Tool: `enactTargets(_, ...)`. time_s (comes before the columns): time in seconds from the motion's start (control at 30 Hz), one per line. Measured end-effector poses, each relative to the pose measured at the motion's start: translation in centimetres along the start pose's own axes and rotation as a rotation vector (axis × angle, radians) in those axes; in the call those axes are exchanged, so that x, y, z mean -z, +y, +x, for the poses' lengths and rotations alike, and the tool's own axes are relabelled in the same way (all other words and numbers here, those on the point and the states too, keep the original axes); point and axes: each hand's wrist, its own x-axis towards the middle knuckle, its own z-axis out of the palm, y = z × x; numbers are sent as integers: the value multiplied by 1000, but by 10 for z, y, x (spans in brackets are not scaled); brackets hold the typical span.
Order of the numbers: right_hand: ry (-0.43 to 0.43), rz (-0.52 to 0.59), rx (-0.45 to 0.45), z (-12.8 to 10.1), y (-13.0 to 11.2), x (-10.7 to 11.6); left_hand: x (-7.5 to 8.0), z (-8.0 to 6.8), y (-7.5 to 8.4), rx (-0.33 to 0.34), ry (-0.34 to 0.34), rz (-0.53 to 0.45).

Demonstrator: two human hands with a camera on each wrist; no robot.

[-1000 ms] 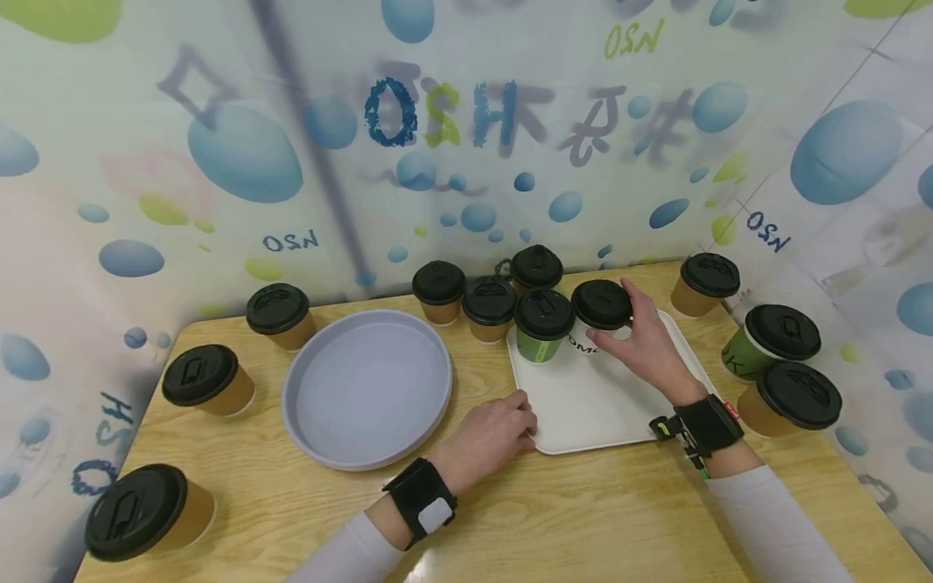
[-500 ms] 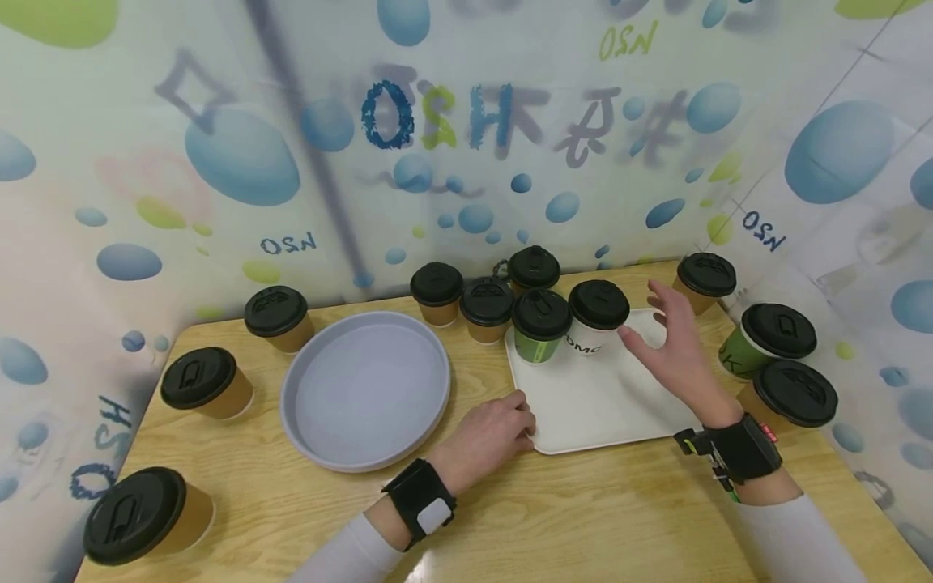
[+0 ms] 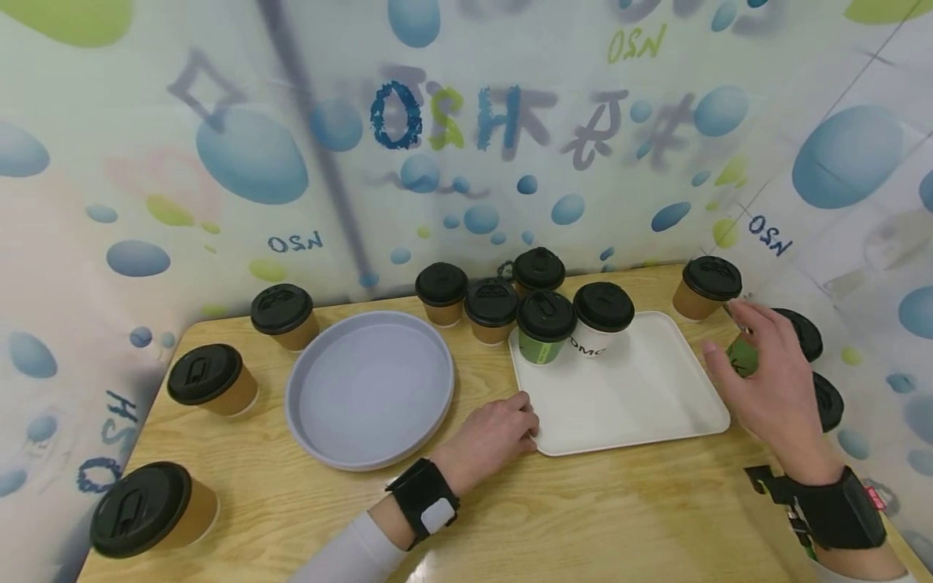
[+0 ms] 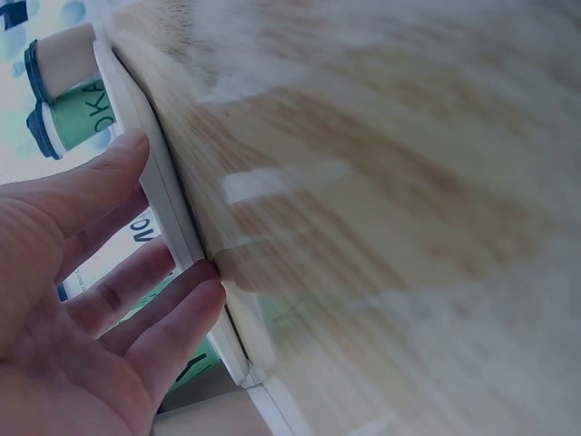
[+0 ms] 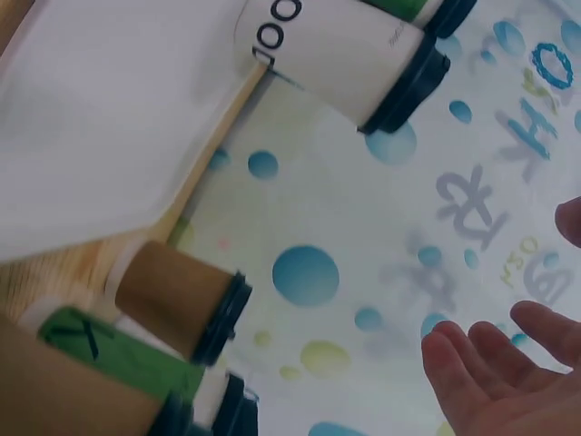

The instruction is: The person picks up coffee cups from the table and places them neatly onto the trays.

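Left hand (image 3: pixel 497 435) grips white tray (image 3: pixel 619 405) at its near-left corner. Right hand (image 3: pixel 776 380) unclenched, hovers by table's (image 3: pixel 583 518) right edge. White cup (image 3: pixel 601 317), green cup (image 3: pixel 544 325) side by side, tray's far-left corner.

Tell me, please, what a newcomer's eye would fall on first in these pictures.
Probably the round tray, grey-blue, left of centre on the table. Next, the white tray to its right, with a green cup and a white cup standing at its far left. The right hand, above the table's right side, also stands out.
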Motion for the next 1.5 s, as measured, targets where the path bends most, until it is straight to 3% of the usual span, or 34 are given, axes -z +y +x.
enactTargets(0.13, 82, -29, -26, -7, 9, 12, 1, 0, 1, 5, -8, 11)
enactTargets(0.27, 118, -107, -114, -10, 20, 20, 2, -1, 1, 5, -10, 9)
enactTargets(0.63, 9, -291, -248, -27, 54, 26, 1, -1, 0, -3, -7, 0)
enactTargets(0.9, -84, -307, -304, -33, 74, 17, 2, -1, 1, 4, -11, -7)
enactTargets(1.13, -96, -329, -348, -35, 77, 13, 2, -1, 1, 5, -18, -4)
enactTargets(1.5, -32, -322, -353, -38, 74, 12, 2, 0, 1, 8, -21, -11)
